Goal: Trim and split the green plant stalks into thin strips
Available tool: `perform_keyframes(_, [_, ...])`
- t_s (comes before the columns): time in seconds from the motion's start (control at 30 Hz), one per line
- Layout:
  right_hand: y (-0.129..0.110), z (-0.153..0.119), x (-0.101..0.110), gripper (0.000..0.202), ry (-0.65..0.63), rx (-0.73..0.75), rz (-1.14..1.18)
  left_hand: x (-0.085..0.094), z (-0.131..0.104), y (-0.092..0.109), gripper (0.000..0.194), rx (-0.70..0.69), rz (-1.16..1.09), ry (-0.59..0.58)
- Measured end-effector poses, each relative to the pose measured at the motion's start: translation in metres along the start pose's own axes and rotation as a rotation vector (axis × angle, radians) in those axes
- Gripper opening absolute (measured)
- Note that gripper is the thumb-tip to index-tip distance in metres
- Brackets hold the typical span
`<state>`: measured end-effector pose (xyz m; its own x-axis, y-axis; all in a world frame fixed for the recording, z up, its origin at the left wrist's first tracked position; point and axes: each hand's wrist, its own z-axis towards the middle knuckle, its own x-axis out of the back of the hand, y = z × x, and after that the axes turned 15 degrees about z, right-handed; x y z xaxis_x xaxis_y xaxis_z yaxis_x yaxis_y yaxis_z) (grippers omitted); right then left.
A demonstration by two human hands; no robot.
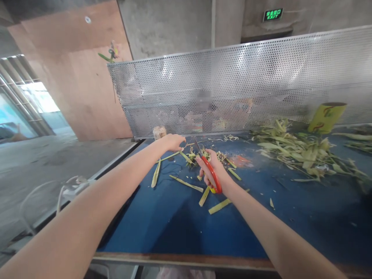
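Observation:
My right hand (213, 164) is closed round a pair of scissors (214, 177) with red handles and a bit of yellow. Their dark blades point up and away, towards the far side of the table. To the left, my left hand (174, 142) reaches over the table's far part, back of the hand up, finger and thumb apart; I make out nothing in it. Beneath and between both hands lies a small heap of green and pale plant trimmings (193, 155). Cut stem pieces, one a flat green strip (156, 174), another a longer strip (186, 183), are scattered around.
A blue-topped table (180, 232) spans the front. A perforated metal panel (232, 81) stands along its back. On the right lie a large leaf pile (296, 149) and a yellow cylinder (327, 118). A pale lump (159, 132) sits behind my left hand. White cables (59, 193) run at the left edge.

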<state>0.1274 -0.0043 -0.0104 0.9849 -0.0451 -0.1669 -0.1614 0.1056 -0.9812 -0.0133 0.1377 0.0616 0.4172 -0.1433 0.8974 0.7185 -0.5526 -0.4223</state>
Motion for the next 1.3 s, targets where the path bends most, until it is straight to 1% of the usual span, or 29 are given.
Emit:
perform_keyframes(0.07, [0.000, 0.000, -0.001, 0.085, 0.009, -0.002, -0.045, -0.013, -0.006, -0.010, 0.071, 0.052, -0.018, -0.046])
perform_keyframes(0.1, [0.000, 0.000, -0.002, 0.085, 0.011, 0.003, -0.064, -0.021, -0.010, -0.013, 0.073, 0.071, -0.031, -0.085])
perform_keyframes(0.13, [0.000, -0.001, -0.003, 0.084, 0.010, 0.009, -0.076, -0.030, -0.014, -0.016, 0.068, 0.082, -0.049, -0.119])
perform_keyframes(0.23, [0.002, -0.001, -0.004, 0.082, 0.012, 0.021, -0.116, -0.051, -0.026, -0.016, 0.037, 0.086, -0.124, -0.160])
perform_keyframes(0.27, [0.002, -0.001, -0.004, 0.082, 0.017, 0.025, -0.127, -0.056, -0.029, -0.015, 0.033, 0.081, -0.153, -0.157])
perform_keyframes(0.3, [0.002, -0.001, -0.003, 0.082, 0.021, 0.030, -0.137, -0.059, -0.032, -0.014, 0.033, 0.076, -0.183, -0.149])
perform_keyframes(0.33, [0.002, -0.002, -0.003, 0.082, 0.021, 0.035, -0.143, -0.060, -0.034, -0.013, 0.040, 0.072, -0.214, -0.137])
perform_keyframes(0.43, [0.000, -0.004, -0.003, 0.084, 0.018, 0.050, -0.135, -0.059, -0.035, -0.010, 0.075, 0.066, -0.306, -0.086])
perform_keyframes(0.47, [-0.001, -0.005, -0.003, 0.084, 0.019, 0.053, -0.137, -0.058, -0.034, -0.011, 0.082, 0.064, -0.337, -0.068])
perform_keyframes(0.5, [-0.002, -0.006, -0.004, 0.083, 0.020, 0.054, -0.142, -0.056, -0.032, -0.011, 0.084, 0.060, -0.368, -0.051])
perform_keyframes(0.6, [-0.004, -0.008, -0.005, 0.078, 0.038, 0.040, -0.181, -0.055, -0.028, -0.014, 0.079, 0.052, -0.439, -0.017])
perform_keyframes(0.7, [-0.005, -0.008, -0.006, 0.075, 0.051, 0.041, -0.227, -0.057, -0.026, -0.016, 0.074, 0.072, -0.424, -0.012])
perform_keyframes(0.73, [-0.004, -0.008, -0.006, 0.074, 0.052, 0.049, -0.242, -0.059, -0.026, -0.017, 0.068, 0.079, -0.407, -0.018])
perform_keyframes(0.83, [-0.002, -0.006, -0.005, 0.074, 0.053, 0.065, -0.280, -0.066, -0.027, -0.015, 0.039, 0.080, -0.378, -0.039])
perform_keyframes(0.87, [0.000, -0.005, -0.005, 0.074, 0.052, 0.067, -0.285, -0.069, -0.027, -0.013, 0.034, 0.077, -0.377, -0.038])
perform_keyframes(1.0, [0.004, 0.000, -0.002, 0.074, 0.028, 0.083, -0.285, -0.073, -0.022, -0.008, 0.034, 0.068, -0.386, -0.012])
perform_keyframes(1.1, [0.007, 0.003, 0.000, 0.075, 0.018, 0.082, -0.289, -0.071, -0.016, -0.007, 0.033, 0.055, -0.397, -0.005])
perform_keyframes(1.2, [0.008, 0.005, 0.000, 0.077, 0.022, 0.100, -0.301, -0.067, -0.013, -0.007, 0.033, 0.044, -0.400, -0.028])
perform_keyframes(1.3, [0.009, 0.005, -0.001, 0.078, 0.032, 0.104, -0.301, -0.065, -0.015, -0.009, 0.046, 0.049, -0.390, -0.067])
